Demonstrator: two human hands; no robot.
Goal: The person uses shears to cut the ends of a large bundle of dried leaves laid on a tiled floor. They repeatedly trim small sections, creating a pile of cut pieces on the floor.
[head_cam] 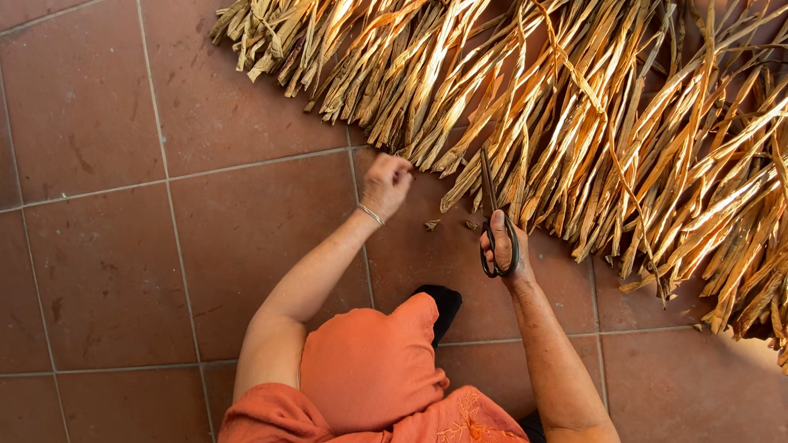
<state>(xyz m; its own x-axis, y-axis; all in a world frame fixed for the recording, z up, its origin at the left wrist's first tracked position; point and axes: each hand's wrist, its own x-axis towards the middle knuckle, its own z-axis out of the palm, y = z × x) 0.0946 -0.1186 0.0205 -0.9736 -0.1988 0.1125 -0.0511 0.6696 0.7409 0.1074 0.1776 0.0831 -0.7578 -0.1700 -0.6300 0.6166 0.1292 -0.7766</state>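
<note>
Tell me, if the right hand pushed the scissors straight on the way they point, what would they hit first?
Most likely the dried straw strips: the scissors in the right hand point up the picture, and their blade tips already appear to reach the bundle's cut ends, though depth is hard to judge.

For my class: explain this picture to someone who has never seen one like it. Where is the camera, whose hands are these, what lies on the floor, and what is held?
There is one view, from a camera worn on the person's head, looking down. Both hands are the wearer's own. The right hand holds dark scissors, blades pointing up into a large mat of dried, straw-coloured strips. The left hand, wearing a thin bracelet, is closed at the mat's cut edge. Everything lies on a reddish tiled floor, with a few small offcuts between the hands. The orange cloth below is the person's clothing.
</note>
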